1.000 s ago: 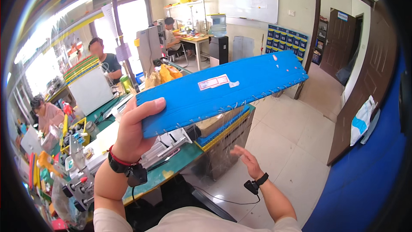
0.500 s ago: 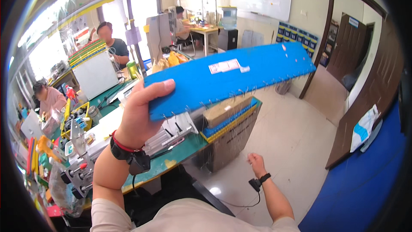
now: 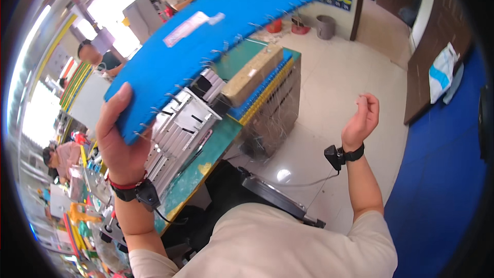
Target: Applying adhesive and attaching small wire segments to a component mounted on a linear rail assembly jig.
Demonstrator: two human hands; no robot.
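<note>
A long blue board (image 3: 206, 41) slants up and away over the workbench, gripped at its near end by my left hand (image 3: 119, 134). My left thumb lies on its upper face, with the fingers beneath. Several small bent wire hooks line the board's lower right edge, and a pinkish-white label (image 3: 185, 28) is stuck on its face. Out to the right, above the floor and away from the board, my right hand (image 3: 362, 123) is raised with fingers curled together. Whatever may be between those fingertips is too small to make out.
On the green bench (image 3: 198, 175) stand a metal rail fixture (image 3: 180, 128) and a brown block (image 3: 253, 74) beside blue and yellow strips. Fine threads hang down the box side (image 3: 272, 108). A chair (image 3: 272, 195), a bin (image 3: 325, 27), an open door and other people are around.
My view has turned down and to the right. The board is tilted more steeply, still in my left hand. My right hand has risen and moved outward to the right.
</note>
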